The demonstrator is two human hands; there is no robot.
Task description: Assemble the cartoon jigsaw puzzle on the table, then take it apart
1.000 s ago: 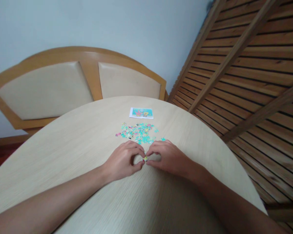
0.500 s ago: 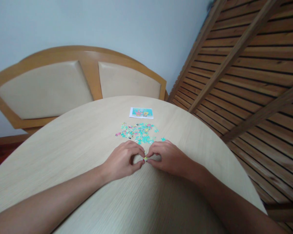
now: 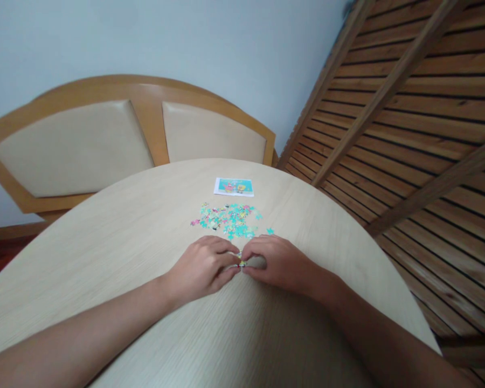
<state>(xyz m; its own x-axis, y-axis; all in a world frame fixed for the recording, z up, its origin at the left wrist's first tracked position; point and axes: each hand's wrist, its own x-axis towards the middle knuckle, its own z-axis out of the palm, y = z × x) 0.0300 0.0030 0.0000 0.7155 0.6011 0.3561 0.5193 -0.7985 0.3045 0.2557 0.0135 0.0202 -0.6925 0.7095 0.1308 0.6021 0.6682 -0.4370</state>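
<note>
Small yellow and white jigsaw puzzle pieces (image 3: 242,263) lie on the table between my fingertips, partly covered by them. From the left, my left hand (image 3: 206,265) pinches their edge, its fingers drawn close to the thumb. My right hand (image 3: 275,257) grips the other side, thumb and forefinger curved into a ring. The fingertips of both hands nearly meet. Just beyond the hands spreads a loose heap of puzzle pieces (image 3: 233,218), mostly turquoise with some pink and yellow. One turquoise piece (image 3: 270,231) sits apart, near my right knuckles.
A picture card (image 3: 234,187) with a pink and a yellow cartoon figure lies behind the heap. The round wooden table (image 3: 117,226) has a padded bench back (image 3: 73,151) behind it. A slatted wooden panel (image 3: 408,108) rises on the right.
My left fingers have closed in and shifted slightly, with the forefinger now lower over the pieces. My right hand has barely moved. The heap and card stay put.
</note>
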